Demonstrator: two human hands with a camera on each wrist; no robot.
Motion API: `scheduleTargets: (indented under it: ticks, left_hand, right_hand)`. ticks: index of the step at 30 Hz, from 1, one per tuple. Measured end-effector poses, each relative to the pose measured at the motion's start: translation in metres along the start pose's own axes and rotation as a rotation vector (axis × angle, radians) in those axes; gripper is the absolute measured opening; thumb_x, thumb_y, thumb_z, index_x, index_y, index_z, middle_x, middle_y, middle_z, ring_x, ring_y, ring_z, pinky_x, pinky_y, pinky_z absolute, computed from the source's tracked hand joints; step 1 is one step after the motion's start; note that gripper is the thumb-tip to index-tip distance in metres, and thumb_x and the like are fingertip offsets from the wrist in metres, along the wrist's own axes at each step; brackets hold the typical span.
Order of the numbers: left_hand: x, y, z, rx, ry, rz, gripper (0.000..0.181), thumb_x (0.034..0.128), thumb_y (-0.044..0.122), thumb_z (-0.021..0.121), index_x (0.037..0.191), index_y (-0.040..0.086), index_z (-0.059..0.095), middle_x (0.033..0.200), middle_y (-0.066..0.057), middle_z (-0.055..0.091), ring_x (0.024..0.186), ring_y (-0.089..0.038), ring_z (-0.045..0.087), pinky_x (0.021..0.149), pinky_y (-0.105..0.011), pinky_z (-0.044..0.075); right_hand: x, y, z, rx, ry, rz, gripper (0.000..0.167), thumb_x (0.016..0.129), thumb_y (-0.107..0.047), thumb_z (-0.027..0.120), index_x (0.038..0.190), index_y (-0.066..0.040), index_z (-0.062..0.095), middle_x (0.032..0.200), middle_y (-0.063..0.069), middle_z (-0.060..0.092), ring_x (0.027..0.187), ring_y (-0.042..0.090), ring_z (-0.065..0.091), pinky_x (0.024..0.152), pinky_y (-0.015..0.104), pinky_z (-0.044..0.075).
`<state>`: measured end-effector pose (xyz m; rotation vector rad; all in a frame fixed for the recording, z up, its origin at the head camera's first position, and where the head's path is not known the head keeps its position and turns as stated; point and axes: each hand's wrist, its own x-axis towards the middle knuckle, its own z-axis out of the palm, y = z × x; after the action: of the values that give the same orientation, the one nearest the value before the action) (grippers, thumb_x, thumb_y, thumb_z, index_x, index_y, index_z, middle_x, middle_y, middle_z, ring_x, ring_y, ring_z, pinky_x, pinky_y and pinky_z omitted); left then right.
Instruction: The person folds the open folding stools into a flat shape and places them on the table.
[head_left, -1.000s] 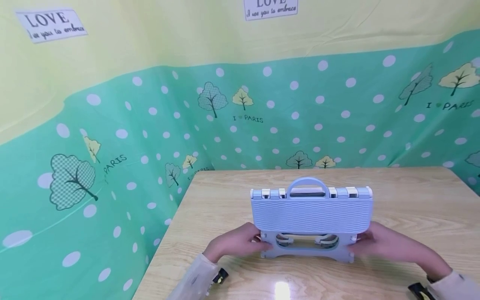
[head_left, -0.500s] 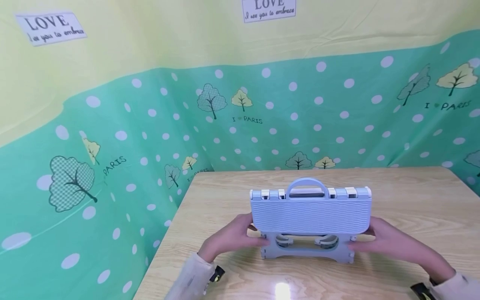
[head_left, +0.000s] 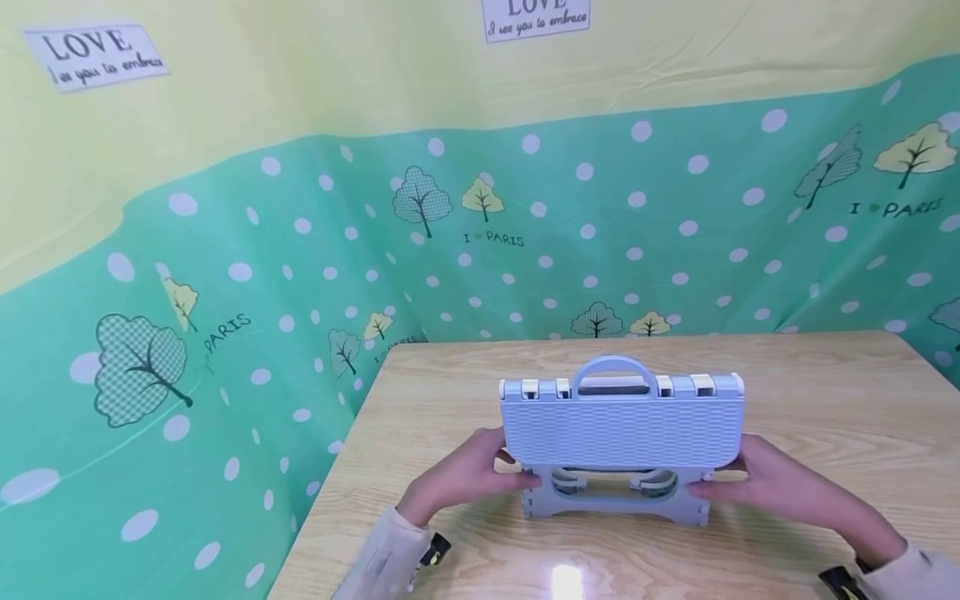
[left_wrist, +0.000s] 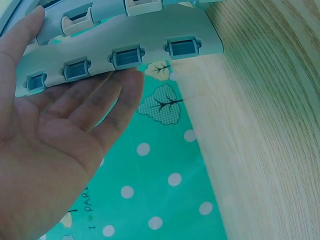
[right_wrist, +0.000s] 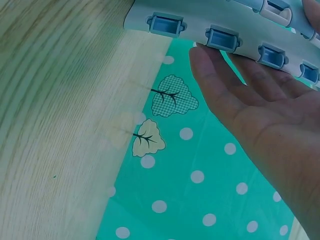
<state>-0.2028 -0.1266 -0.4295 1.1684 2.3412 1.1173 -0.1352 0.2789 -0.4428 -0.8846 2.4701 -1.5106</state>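
Note:
A pale blue plastic folding stool (head_left: 622, 429) stands on the table in the head view, its woven-pattern seat panel tilted toward me. An arched carry handle (head_left: 615, 367) tops it, between white hinge pieces. My left hand (head_left: 468, 475) holds its left side, thumb in front on the leg part (head_left: 611, 502) and fingers partly hidden behind. On the opposite side my right hand (head_left: 776, 483) holds it the same way. Both wrist views show the fingers reaching the edge of a stool panel (left_wrist: 150, 27) with square slots; parts of the thumbs lie at the frame edges.
The wood-grain table (head_left: 450, 392) extends around the stool. Behind and to the left hangs a green and yellow cloth (head_left: 360, 250) with dots and trees. A bright light reflection lies near the front. Black bands (head_left: 437, 550) show at the sleeves.
Both hands have shifted up slightly along the stool's sides, and their fingers now lie higher, beside the seat panel. The stool itself has stayed practically in place.

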Motion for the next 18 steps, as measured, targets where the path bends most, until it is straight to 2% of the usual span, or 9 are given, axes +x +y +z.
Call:
scheduleTargets:
  ticks: [7,13,18]
  left_hand:
    - [0.0015,0.0016,-0.0012,0.001,-0.003,-0.005,0.059,0.0917,0.037,0.072,0.145,0.033,0.046,0.132,0.015,0.060,0.110,-0.004,0.061,0.090,-0.026,0.054]
    - [-0.0007,0.0009,0.0005,-0.011,0.003,-0.013,0.060,0.0914,0.038,0.072,0.145,0.033,0.046,0.132,0.015,0.061,0.109,-0.004,0.061,0.091,-0.031,0.055]
    - [-0.0004,0.0006,0.0002,0.003,0.007,-0.007,0.060,0.0917,0.039,0.072,0.145,0.033,0.046,0.132,0.015,0.061,0.108,-0.004,0.061,0.090,-0.030,0.055]
  right_hand:
    - [-0.0007,-0.0006,-0.0011,-0.014,0.009,0.005,0.070,0.090,-0.012,0.074,0.150,-0.010,0.038,0.137,-0.025,0.051,0.112,0.002,0.058,0.080,0.028,0.057]
    - [-0.0015,-0.0003,-0.0004,-0.013,0.014,0.013,0.070,0.089,-0.013,0.075,0.149,-0.009,0.038,0.137,-0.025,0.051,0.113,0.002,0.058,0.080,0.028,0.057]
    - [-0.0008,-0.0016,-0.0006,-0.024,0.023,0.021,0.071,0.088,-0.016,0.076,0.149,-0.011,0.040,0.138,-0.018,0.053,0.114,0.002,0.058,0.081,0.029,0.057]
